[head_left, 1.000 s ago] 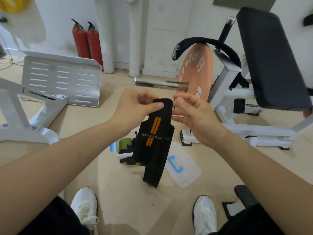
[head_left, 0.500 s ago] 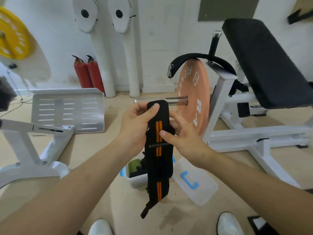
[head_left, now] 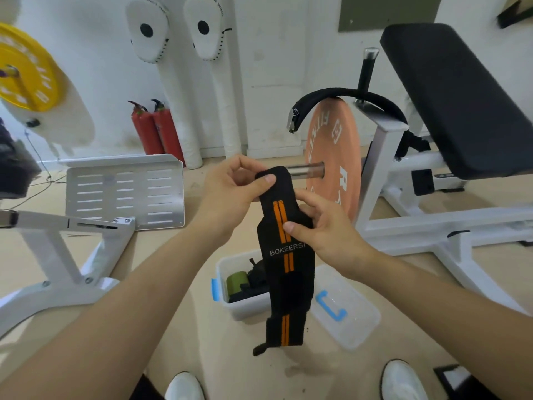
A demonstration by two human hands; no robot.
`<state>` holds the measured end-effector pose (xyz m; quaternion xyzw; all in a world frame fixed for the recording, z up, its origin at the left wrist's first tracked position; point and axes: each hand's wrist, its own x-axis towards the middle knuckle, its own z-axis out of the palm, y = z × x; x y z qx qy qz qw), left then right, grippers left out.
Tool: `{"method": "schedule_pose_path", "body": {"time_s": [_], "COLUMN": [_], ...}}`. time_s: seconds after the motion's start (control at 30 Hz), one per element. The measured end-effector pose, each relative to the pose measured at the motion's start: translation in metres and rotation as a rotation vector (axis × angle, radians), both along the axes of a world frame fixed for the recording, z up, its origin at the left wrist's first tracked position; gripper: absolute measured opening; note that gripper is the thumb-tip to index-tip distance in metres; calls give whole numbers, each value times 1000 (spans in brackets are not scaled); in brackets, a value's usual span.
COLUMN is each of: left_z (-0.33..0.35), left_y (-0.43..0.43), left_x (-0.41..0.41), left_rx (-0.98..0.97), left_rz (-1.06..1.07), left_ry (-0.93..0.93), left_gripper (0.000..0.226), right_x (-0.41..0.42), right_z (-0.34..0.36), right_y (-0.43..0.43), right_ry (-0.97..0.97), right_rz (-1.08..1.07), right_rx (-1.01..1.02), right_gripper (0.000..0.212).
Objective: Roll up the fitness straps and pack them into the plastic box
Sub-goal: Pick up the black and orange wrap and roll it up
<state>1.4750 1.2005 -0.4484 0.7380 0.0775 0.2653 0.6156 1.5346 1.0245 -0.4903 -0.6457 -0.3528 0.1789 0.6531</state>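
A black fitness strap (head_left: 284, 272) with orange stripes hangs unrolled in front of me. My left hand (head_left: 230, 194) pinches its top end between thumb and fingers. My right hand (head_left: 320, 229) holds the strap a little lower, thumb across the front near the stripes. Below on the floor stands the open plastic box (head_left: 233, 304), holding a green roll (head_left: 237, 281) and dark straps (head_left: 256, 280). The hanging strap hides the box's right part. Its clear lid (head_left: 346, 307) with a blue clip lies to the right.
A white weight bench with a black pad (head_left: 450, 99) and an orange plate (head_left: 334, 166) on a bar stand to the right. A white machine frame (head_left: 66, 255) and slotted footplate (head_left: 124, 192) are to the left. My white shoes (head_left: 184, 386) are at the bottom edge.
The strap has been straightened and now hangs longer and flat. My right hand slid down from the top end onto the strap's front. The view tilted upward.
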Motion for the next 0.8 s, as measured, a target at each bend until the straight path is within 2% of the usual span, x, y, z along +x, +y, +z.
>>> {"method": "schedule_pose_path", "body": {"time_s": [0.13,0.23,0.3,0.37,0.43,0.47,0.57,0.63,0.73,0.8], "left_z": [-2,-4,-6,-11,-12,-12,-9,-11,-18,-21], "left_y": [-1,-1,0,3,5,5,6,8,10,9], "left_x": [-1,0,2,5,5,4,-3,-6,-8,-7], "left_rx": [-133,-249,-250,-42,283,372,309,280,325,285], "left_rz": [10,6,6,36,40,5,-158,-225,-221,-202], "left_ry": [-17,-42,-45,-40,-60,-89,-83,-8,54,60], "left_gripper": [20,21,19,18,29,35,40,30,25,24], "right_x": [4,7,10,13,16,18,21,23,22,20], "right_z": [4,7,7,6,5,4,4,4,2,1], "right_y": [-8,-12,-13,-13,-12,-12,-11,-11,-9,-7], "right_ry": [-25,-35,-21,7,18,20,41,45,15,-3], "right_rz": [27,-7,-27,-32,-25,-20,-23,-25,-20,-56], "right_rx": [-34,-65,-64,-29,2,9,21,18,6,-6], "right_gripper": [53,39,32,32,33,33,35,35,33,32]}}
